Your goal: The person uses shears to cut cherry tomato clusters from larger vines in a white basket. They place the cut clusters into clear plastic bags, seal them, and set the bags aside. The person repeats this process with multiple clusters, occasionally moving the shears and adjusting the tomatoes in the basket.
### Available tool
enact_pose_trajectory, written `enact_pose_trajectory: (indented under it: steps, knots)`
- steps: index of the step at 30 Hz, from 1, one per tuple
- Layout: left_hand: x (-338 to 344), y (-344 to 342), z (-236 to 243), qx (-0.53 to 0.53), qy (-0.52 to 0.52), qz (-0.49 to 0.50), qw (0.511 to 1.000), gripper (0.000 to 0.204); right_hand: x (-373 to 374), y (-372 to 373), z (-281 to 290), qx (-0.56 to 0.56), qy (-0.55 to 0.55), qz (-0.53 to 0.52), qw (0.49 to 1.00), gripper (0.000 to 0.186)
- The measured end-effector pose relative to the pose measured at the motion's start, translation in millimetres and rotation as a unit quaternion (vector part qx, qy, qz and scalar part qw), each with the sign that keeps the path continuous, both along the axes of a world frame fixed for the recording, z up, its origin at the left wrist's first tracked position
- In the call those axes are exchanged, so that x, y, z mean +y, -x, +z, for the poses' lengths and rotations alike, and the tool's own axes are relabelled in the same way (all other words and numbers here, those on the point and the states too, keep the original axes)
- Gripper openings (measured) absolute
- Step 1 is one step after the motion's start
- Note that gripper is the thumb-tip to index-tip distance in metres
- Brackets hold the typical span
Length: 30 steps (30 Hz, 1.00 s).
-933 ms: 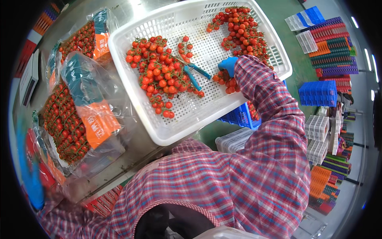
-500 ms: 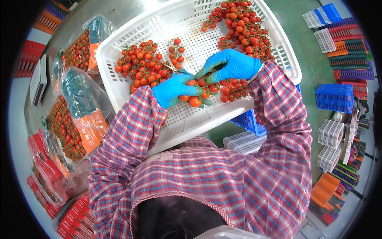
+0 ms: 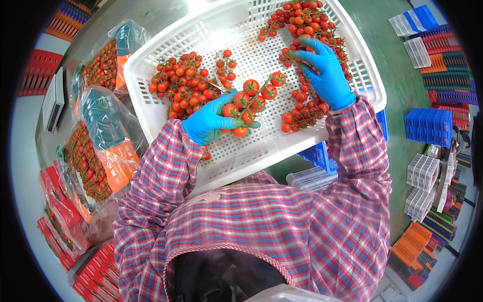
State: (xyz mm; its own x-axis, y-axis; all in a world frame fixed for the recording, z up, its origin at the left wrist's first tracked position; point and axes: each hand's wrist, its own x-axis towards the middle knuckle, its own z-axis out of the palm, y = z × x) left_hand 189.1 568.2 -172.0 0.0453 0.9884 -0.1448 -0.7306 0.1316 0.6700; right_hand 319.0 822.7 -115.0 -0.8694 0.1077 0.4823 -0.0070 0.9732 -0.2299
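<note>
My left hand (image 3: pixel 211 121), in a blue glove, is closed round a vine of cherry tomatoes (image 3: pixel 257 103) above the white basket (image 3: pixel 231 173). A slim metal tip, like a scissor blade (image 3: pixel 216 86), shows just beyond its fingers; the rest is hidden. My right hand (image 3: pixel 326 73), gloved in blue too, is over the right-hand heap of cherry tomatoes (image 3: pixel 307 25), its fingers apart and nothing visible in them. Its fingertips are close to the fruit; whether they touch I cannot tell. Another heap of tomatoes on the vine (image 3: pixel 183 80) lies in the basket's left part.
Left of the basket, bags of cherry tomatoes (image 3: pixel 86 163) with green and orange print lie on a metal table (image 3: pixel 75 65). Red boxes (image 3: pixel 98 272) are at the lower left. A blue crate (image 3: pixel 319 157) stands below the basket's near edge; stacked coloured crates (image 3: pixel 427 126) line the right.
My right hand has left the tomato vine and moved right and away to the right-hand heap, its fingers spreading. My left hand keeps the vine, which now shows more fully.
</note>
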Motion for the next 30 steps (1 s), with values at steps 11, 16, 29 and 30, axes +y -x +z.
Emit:
enact_pose_trajectory:
  steps: [11, 16, 29, 30]
  knots:
    - [-31.9, -18.8, 38.3, 0.28, 0.139, 0.144, 0.939, 0.068, -100.0, -2.0, 28.3, -0.087, 0.344, 0.197, 0.914, 0.047]
    - [-155.7, -1.5, 81.9, 0.225, 0.157, 0.143, 0.951, 0.06, -119.1, 7.9, 27.0, -0.077, 0.406, 0.104, 0.905, 0.034]
    - [-460.4, 52.7, 104.4, 0.326, 0.276, 0.384, 0.818, 0.065, -350.3, 101.6, 47.5, -0.262, 0.23, 0.45, 0.822, 0.028]
    - [-474.8, 71.3, 105.7, 0.398, 0.344, 0.312, 0.791, 0.062, -368.4, 112.0, 49.4, -0.248, 0.215, 0.476, 0.816, 0.028]
